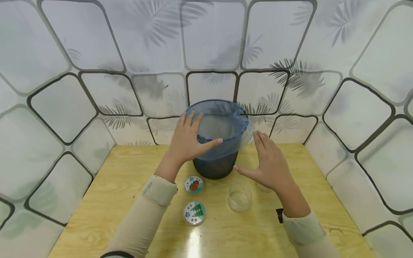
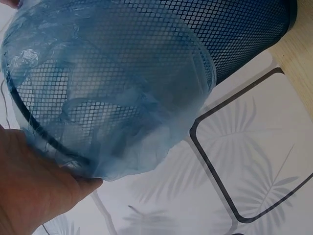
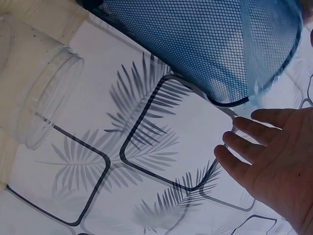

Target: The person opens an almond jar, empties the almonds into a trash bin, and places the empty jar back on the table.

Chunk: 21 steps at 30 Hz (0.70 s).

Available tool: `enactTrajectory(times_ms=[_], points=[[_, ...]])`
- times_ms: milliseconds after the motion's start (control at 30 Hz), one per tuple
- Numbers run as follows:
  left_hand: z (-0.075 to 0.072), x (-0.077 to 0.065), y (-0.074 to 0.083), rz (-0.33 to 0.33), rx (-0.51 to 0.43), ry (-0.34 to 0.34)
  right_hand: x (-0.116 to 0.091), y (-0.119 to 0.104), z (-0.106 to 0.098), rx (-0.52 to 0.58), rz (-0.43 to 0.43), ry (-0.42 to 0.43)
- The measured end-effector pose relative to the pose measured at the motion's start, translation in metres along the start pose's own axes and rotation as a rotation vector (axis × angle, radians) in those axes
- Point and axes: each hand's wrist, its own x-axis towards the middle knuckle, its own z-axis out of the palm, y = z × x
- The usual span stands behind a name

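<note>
A dark mesh waste bin [image 1: 214, 168] stands upright on the table, with a thin blue plastic bag [image 1: 214, 152] lining it and folded over its rim. My left hand [image 1: 188, 139] is spread at the bin's left side, fingers straight over the rim and bag. In the left wrist view, a fingertip meets the edge of the bag [image 2: 112, 147]. Off the bin's right side, my right hand [image 1: 271, 163] is held up with fingers extended and nothing in its grasp. The right wrist view has its fingertips [image 3: 230, 161] just below the bin's rim, near the loose bag.
In front of the bin, left of centre, sit two round lidded containers, one with a tomato picture [image 1: 194, 185], the other with green vegetables [image 1: 195, 213]. A clear jar [image 1: 240, 197] stands right of them. Patterned cloth walls [image 1: 213, 43] surround the wooden table [image 1: 129, 168].
</note>
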Motion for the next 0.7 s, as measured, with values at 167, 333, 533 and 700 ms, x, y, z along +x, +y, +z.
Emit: enactTrajectory(times_ms=[167,333,533,700], points=[[-0.006,-0.008,-0.002,-0.007,-0.003,0.007,0.006,0.001,-0.007,0.002,-0.005,0.006],[-0.01,-0.016,-0.006,-0.016,0.036,0.002,0.012,0.001,-0.015,-0.005,-0.008,-0.004],[-0.012,-0.027,-0.008,-0.015,0.083,-0.023,0.016,0.001,-0.023,-0.022,0.015,-0.064],[-0.015,-0.037,-0.007,-0.027,0.098,-0.058,0.019,0.002,-0.031,-0.035,0.04,-0.16]])
